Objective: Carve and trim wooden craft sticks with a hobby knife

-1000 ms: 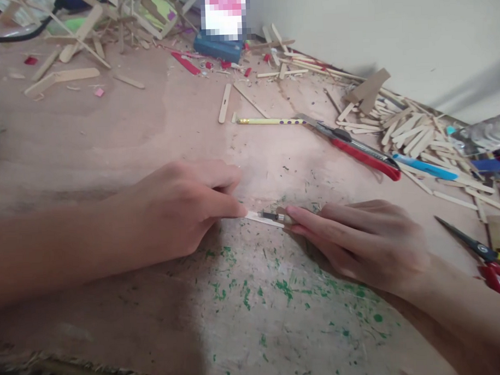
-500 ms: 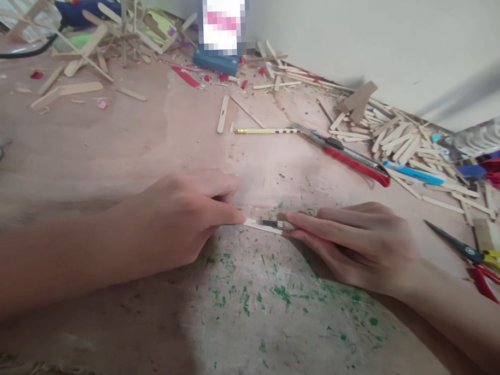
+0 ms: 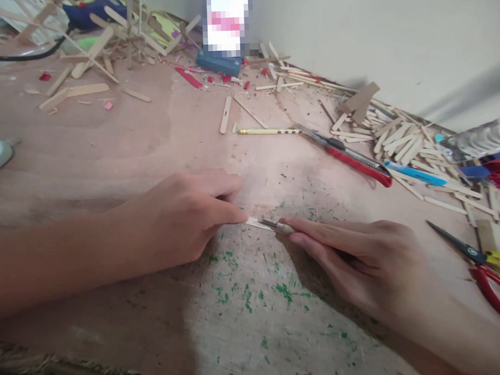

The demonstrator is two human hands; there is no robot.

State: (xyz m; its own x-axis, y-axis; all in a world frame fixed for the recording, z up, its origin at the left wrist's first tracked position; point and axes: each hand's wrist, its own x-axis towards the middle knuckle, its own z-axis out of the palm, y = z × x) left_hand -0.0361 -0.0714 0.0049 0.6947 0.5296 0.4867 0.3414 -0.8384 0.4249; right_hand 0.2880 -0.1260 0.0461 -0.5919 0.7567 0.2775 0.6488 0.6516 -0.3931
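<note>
A thin pale wooden stick (image 3: 257, 224) lies flat on the scuffed work board (image 3: 150, 142). My left hand (image 3: 185, 217) is curled, its fingertips pressing the stick's left end down. My right hand (image 3: 359, 257) is closed round a small craft knife (image 3: 278, 226), whose metal tip rests on the stick between the two hands. Most of the knife's handle is hidden under my fingers.
A red utility knife (image 3: 349, 156), a yellow dotted pencil (image 3: 268, 131) and a blue pen (image 3: 413, 173) lie beyond my hands. Loose wooden sticks (image 3: 399, 136) are heaped along the wall at right. Red-and-yellow pliers (image 3: 478, 261) lie at far right; stick frames (image 3: 105, 34) stand at the back left.
My right hand has drawn the knife slightly toward me and to the right along the stick. My left hand keeps the stick pinned. The camera shifted a little.
</note>
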